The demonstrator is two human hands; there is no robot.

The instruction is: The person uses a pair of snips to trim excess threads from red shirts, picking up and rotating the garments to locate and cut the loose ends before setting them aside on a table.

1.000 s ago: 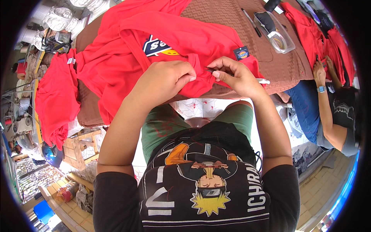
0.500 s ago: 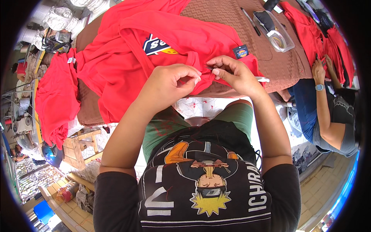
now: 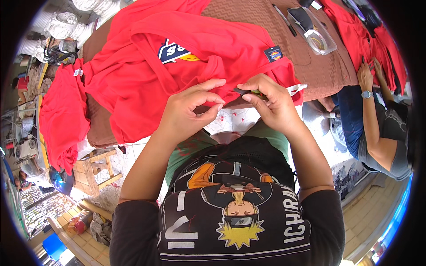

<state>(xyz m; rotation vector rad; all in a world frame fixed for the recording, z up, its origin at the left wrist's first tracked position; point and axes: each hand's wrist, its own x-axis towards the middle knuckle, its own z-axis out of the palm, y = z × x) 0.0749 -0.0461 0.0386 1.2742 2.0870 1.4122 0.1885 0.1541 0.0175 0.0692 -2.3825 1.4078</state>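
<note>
The red garment [image 3: 239,42] lies rumpled on the tabletop [image 3: 248,15]; work on it looks unfinished, though how much remains is unclear. The grip of the right hand [image 3: 273,99] holds 1 small dark tool [image 3: 242,91]; the left hand [image 3: 187,107] has a narrow grip, contents indiscernible. 1 clear box [image 3: 331,48] contains a black bundle [image 3: 301,19] and pale coil [image 3: 314,39].

Dark tool [image 3: 242,91]: mostly covered by the right hand [image 3: 270,99]; type undetermined. Left hand [image 3: 195,104]: anything fine between thumb and fingers too small to resolve. Printed patch [image 3: 171,52]: partly hidden under folds of red cloth [image 3: 133,84], which runs off the top edge. Co-worker [image 3: 384,142]: cut by the dark rim; object at their fingers too small to identify. Far-left background [image 3: 26,137]: distorted, details indistinct.
</note>
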